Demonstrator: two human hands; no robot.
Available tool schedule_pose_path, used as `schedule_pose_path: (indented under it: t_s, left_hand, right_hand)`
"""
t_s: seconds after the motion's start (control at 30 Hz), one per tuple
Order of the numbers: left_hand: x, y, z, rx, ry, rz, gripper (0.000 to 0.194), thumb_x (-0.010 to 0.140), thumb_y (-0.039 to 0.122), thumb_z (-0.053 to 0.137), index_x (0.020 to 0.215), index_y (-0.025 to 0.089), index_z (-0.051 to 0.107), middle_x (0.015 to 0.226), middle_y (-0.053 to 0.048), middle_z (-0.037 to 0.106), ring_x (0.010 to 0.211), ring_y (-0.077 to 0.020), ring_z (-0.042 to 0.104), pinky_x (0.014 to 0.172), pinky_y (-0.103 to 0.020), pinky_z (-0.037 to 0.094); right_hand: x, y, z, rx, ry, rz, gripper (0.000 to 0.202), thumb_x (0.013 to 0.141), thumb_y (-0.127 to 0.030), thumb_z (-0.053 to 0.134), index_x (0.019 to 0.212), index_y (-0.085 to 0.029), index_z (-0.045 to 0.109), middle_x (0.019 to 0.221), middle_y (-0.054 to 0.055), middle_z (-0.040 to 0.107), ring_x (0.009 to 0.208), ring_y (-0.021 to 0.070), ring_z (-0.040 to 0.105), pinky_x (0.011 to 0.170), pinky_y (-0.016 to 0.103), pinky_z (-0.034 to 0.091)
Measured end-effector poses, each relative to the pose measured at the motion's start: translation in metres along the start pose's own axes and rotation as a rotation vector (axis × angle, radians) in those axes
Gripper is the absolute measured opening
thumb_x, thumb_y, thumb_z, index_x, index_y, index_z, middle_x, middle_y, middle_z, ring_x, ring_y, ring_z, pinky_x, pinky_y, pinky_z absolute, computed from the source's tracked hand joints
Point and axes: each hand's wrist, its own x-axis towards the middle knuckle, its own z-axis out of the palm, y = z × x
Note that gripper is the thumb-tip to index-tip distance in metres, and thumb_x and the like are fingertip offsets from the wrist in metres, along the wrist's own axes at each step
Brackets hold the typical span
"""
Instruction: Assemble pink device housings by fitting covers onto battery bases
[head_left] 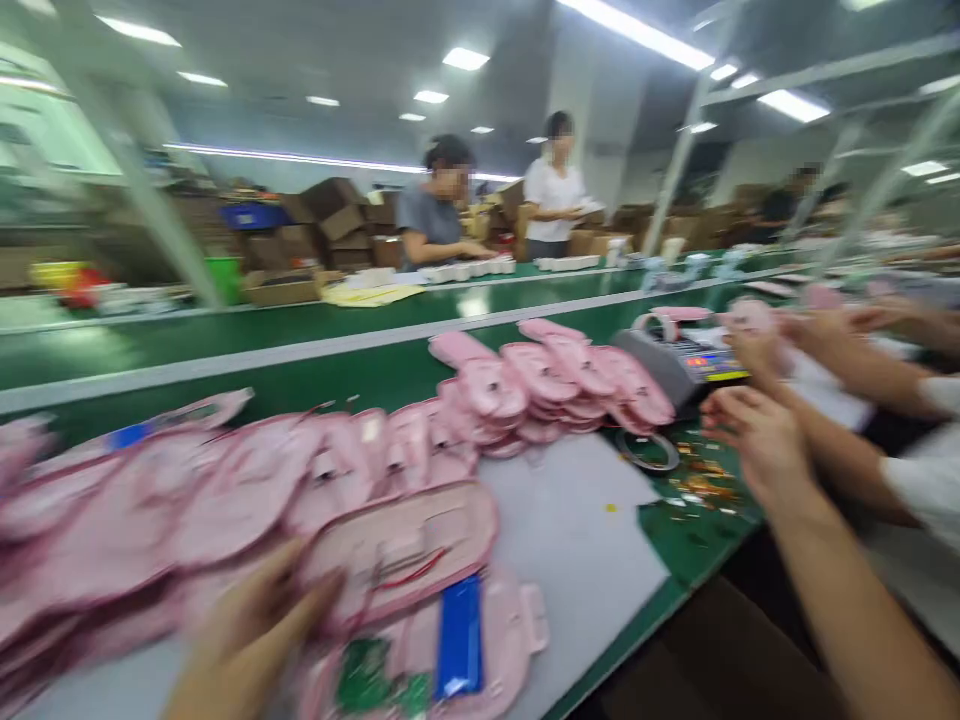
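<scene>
Left hand (247,640) sits low in the view, heavily motion-blurred, fingers spread and laid against the edge of a pink eye-mask shell (409,545). Can't tell whether it's actually gripping. That shell is an oval soft pink piece with a raised rim, open side up, thin red wiring visible inside. It lies on the grey mat (577,530), at the near end of the table.

Just below it is another open pink shell (510,640) with a flat blue rectangular battery pack (459,635) and a green circuit board (364,680) inside, plus a small tab at its right end.

Right hand (754,435) is out over the right edge of the table, fingers loosely curled, nothing held, near a roll of tape (649,450) and scattered gold-coloured scraps (701,485) on the green conveyor surface (225,335).

A row of overlapping pink mask shells (225,490) runs along the left, and a second fanned stack (555,385) lies further back. A grey boxy tester with a lit display (679,365) sits right of that stack.

A neighbouring person's hands (765,335) work beside it. Two more people stand across the belt by cardboard boxes (337,225).
</scene>
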Motion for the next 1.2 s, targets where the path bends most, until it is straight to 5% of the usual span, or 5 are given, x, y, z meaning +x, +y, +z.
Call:
schedule_pose_path:
  t_s: [0.3,0.43,0.73,1.0,1.2]
  left_hand:
    - [-0.024,0.01,0.004,-0.587,-0.276,0.062,0.027,0.084,0.027,0.062,0.108,0.015,0.058,0.091,-0.004,0.065,0.08,-0.0173,0.061,0.073,-0.027,0.052]
    - [-0.028,0.004,0.008,-0.608,-0.235,0.124,0.025,0.083,0.022,0.06,0.107,0.014,0.06,0.09,-0.004,0.064,0.076,-0.0157,0.058,0.066,-0.024,0.049]
    - [-0.032,0.001,0.01,-0.672,-0.249,0.124,0.023,0.082,0.017,0.054,0.104,0.014,0.06,0.081,-0.001,0.057,0.067,-0.0122,0.05,0.056,-0.019,0.042]
    - [-0.036,-0.002,0.011,-0.615,-0.218,0.088,0.013,0.083,0.021,0.056,0.095,0.015,0.056,0.076,0.001,0.053,0.063,-0.0113,0.048,0.054,-0.02,0.043]
    - [-0.034,-0.004,0.011,-0.533,-0.154,0.129,0.025,0.085,0.021,0.056,0.11,0.02,0.056,0.104,-0.003,0.063,0.087,-0.0177,0.06,0.071,-0.026,0.05]
  right_hand:
    - [-0.186,-0.024,0.175,-0.756,-1.287,-0.974,0.015,0.095,-0.027,0.05,0.085,-0.021,0.059,0.085,0.002,0.053,0.073,0.0131,0.05,0.065,0.028,0.037]
    - [-0.205,0.001,0.204,-1.019,-1.247,-1.202,0.014,0.094,-0.024,0.05,0.087,-0.018,0.059,0.087,0.003,0.049,0.071,0.0129,0.047,0.061,0.026,0.032]
    - [-0.21,0.014,0.202,-1.067,-1.09,-1.349,0.016,0.092,-0.028,0.054,0.084,-0.017,0.063,0.086,0.004,0.052,0.072,0.0137,0.05,0.056,0.026,0.029]
    - [-0.203,0.009,0.211,-1.024,-0.853,-1.195,0.035,0.068,-0.048,0.079,0.067,-0.018,0.06,0.076,0.0,0.058,0.065,0.0139,0.052,0.054,0.026,0.03]
    - [-0.174,-0.005,0.217,-0.997,-1.196,-0.965,0.017,0.076,-0.041,0.074,0.082,-0.025,0.071,0.075,-0.003,0.068,0.068,0.0143,0.057,0.059,0.025,0.035]
